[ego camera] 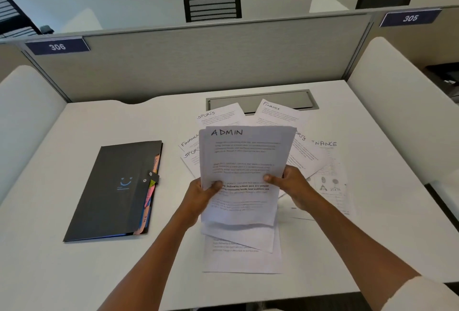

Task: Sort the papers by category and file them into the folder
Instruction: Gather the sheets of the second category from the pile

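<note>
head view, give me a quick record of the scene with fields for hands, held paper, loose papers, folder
left hand: left hand grips the lower left edge of the held sheets
right hand: right hand grips their right edge
held paper: ADMIN sheet on top, lifted above the desk
loose papers: SPORTS page and FINANCE page fanned out behind; more lie underneath
folder: black folder shut, flat on the desk, left of the papers, coloured tabs showing
setting: grey partition behind

bright, even light | soft shadows | wide-angle edge bending | small print blurred
</note>
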### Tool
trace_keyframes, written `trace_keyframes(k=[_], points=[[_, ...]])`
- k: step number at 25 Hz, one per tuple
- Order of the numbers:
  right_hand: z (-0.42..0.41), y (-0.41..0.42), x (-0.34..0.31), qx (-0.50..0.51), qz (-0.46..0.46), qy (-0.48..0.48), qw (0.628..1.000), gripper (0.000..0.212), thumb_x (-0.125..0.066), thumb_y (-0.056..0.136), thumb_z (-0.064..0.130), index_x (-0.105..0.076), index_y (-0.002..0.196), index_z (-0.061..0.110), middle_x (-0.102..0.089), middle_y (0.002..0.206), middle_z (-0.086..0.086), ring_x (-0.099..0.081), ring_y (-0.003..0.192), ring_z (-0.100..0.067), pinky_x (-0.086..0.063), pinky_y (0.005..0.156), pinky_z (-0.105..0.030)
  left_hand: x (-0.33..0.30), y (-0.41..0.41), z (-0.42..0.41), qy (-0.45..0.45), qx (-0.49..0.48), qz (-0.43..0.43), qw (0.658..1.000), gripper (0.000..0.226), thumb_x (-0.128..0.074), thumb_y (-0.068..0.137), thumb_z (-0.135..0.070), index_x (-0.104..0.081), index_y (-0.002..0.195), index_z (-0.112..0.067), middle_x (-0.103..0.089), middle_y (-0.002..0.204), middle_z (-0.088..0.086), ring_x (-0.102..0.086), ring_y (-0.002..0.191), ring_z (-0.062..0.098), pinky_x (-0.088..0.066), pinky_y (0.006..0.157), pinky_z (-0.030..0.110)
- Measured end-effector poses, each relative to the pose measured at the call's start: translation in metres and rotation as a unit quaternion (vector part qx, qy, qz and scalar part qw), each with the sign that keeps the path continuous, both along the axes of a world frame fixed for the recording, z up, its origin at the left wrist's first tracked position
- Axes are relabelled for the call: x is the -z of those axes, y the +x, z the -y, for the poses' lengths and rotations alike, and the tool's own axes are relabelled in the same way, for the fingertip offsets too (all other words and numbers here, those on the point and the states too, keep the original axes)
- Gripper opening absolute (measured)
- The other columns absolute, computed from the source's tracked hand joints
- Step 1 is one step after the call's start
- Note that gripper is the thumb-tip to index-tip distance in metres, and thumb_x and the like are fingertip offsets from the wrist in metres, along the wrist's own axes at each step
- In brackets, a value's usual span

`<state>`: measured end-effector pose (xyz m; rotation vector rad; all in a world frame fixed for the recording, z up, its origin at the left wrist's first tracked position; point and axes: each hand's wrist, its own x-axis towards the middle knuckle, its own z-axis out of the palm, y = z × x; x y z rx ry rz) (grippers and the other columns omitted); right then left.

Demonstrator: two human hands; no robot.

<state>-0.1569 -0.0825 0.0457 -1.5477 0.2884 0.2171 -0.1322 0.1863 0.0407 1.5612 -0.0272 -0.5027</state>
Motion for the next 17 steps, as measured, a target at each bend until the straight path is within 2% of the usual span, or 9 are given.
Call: trace_keyframes(k=[3, 6, 9, 11, 14, 17], points=[[-0.003, 0.001, -0.016, 0.062, 0.057, -0.032, 0.996, 0.025, -0.074, 0.083, 0.016, -0.065, 0.104, 0.026, -0.072, 0.104, 0.001, -0.07, 0.089, -0.014, -0.06, 0.076, -0.027, -0.006, 0.004, 0.012, 0.0, -0.022, 0.044, 0.999, 0.026, -0.066, 0.091, -0.024, -0.065, 0.117, -0.021, -0.071, 0.116, 0.004, -0.067, 0.108, 0.028, -0.055, 0.092, 0.051], [-0.004, 0.001, -0.02, 0.081, 0.107, -0.073, 0.988, 0.023, -0.072, 0.085, 0.018, -0.063, 0.102, 0.031, -0.071, 0.099, 0.005, -0.068, 0.09, -0.012, -0.058, 0.073, -0.024, -0.01, 0.008, 0.021, -0.005, -0.048, 0.055, 0.997, 0.028, -0.069, 0.088, -0.014, -0.065, 0.113, -0.026, -0.071, 0.115, 0.003, -0.065, 0.108, 0.026, -0.056, 0.092, 0.05], [-0.003, -0.002, -0.012, 0.086, 0.109, -0.12, 0.983, 0.028, -0.075, 0.084, 0.02, -0.061, 0.107, 0.028, -0.07, 0.1, 0.002, -0.066, 0.093, -0.015, -0.057, 0.077, -0.027, -0.008, 0.009, 0.029, 0.028, -0.065, 0.06, 0.996, 0.031, -0.072, 0.085, -0.009, -0.065, 0.108, -0.029, -0.07, 0.11, 0.001, -0.065, 0.104, 0.024, -0.055, 0.093, 0.051], [-0.003, -0.004, -0.007, 0.086, 0.091, -0.135, 0.983, 0.024, -0.072, 0.086, 0.022, -0.061, 0.106, 0.027, -0.068, 0.097, 0.004, -0.066, 0.092, -0.02, -0.056, 0.074, -0.026, -0.006, 0.009, 0.034, 0.049, -0.074, 0.058, 0.994, 0.029, -0.07, 0.088, -0.009, -0.064, 0.107, -0.03, -0.069, 0.11, -0.001, -0.064, 0.103, 0.023, -0.053, 0.093, 0.053], [-0.003, -0.002, -0.004, 0.093, 0.1, -0.149, 0.979, 0.017, -0.066, 0.091, 0.022, -0.062, 0.107, 0.022, -0.067, 0.097, 0.001, -0.066, 0.092, -0.023, -0.054, 0.07, -0.02, -0.006, 0.009, 0.04, 0.045, -0.093, 0.071, 0.992, 0.028, -0.065, 0.091, -0.01, -0.061, 0.11, -0.032, -0.068, 0.111, -0.002, -0.063, 0.105, 0.025, -0.053, 0.092, 0.053], [-0.007, 0.002, -0.001, 0.103, 0.13, -0.169, 0.972, 0.024, -0.065, 0.092, 0.02, -0.062, 0.115, 0.015, -0.066, 0.102, 0.0, -0.064, 0.095, -0.02, -0.052, 0.071, -0.014, -0.004, 0.011, 0.044, 0.042, -0.114, 0.085, 0.989, 0.027, -0.063, 0.093, -0.012, -0.06, 0.112, -0.031, -0.068, 0.112, 0.0, -0.064, 0.105, 0.025, -0.055, 0.09, 0.05]])
